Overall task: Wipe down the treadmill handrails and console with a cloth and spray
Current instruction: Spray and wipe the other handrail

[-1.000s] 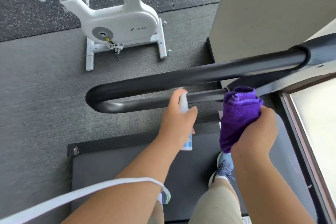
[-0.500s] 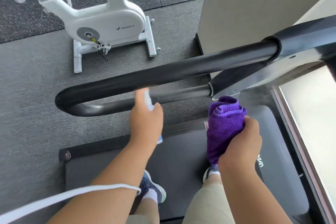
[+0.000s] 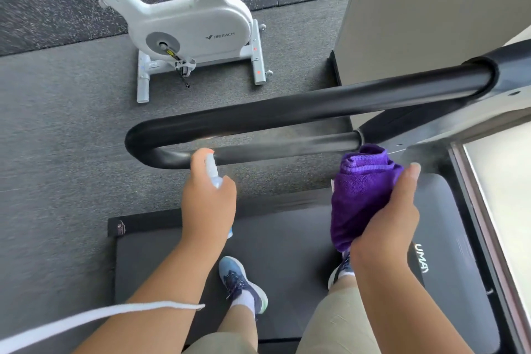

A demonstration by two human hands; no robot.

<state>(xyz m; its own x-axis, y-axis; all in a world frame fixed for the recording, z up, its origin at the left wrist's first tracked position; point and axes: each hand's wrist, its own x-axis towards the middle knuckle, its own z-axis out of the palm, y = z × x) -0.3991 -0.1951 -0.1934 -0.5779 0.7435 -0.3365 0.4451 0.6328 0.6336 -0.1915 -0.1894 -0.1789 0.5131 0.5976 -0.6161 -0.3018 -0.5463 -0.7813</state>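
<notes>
The black U-shaped treadmill handrail [image 3: 287, 112] runs across the middle of the view. My left hand [image 3: 208, 201] grips a small clear spray bottle [image 3: 215, 175] just below the rail's lower bar, with the index finger on the nozzle. A fine mist hangs along the lower bar. My right hand [image 3: 385, 221] holds a rolled purple cloth [image 3: 362, 190] upright, close to where the lower bar joins the grey frame. The console is out of view.
I stand on the black treadmill deck [image 3: 287, 238], both shoes visible. A white exercise bike [image 3: 198, 26] stands on the grey floor beyond the rail. A beige wall panel [image 3: 431, 8] rises at upper right and a window [image 3: 505, 195] lies at right.
My left hand with the bottle shifted along the lower bar and mist now shows over it. My right hand keeps the cloth near the rail joint. The camera view swung slightly.
</notes>
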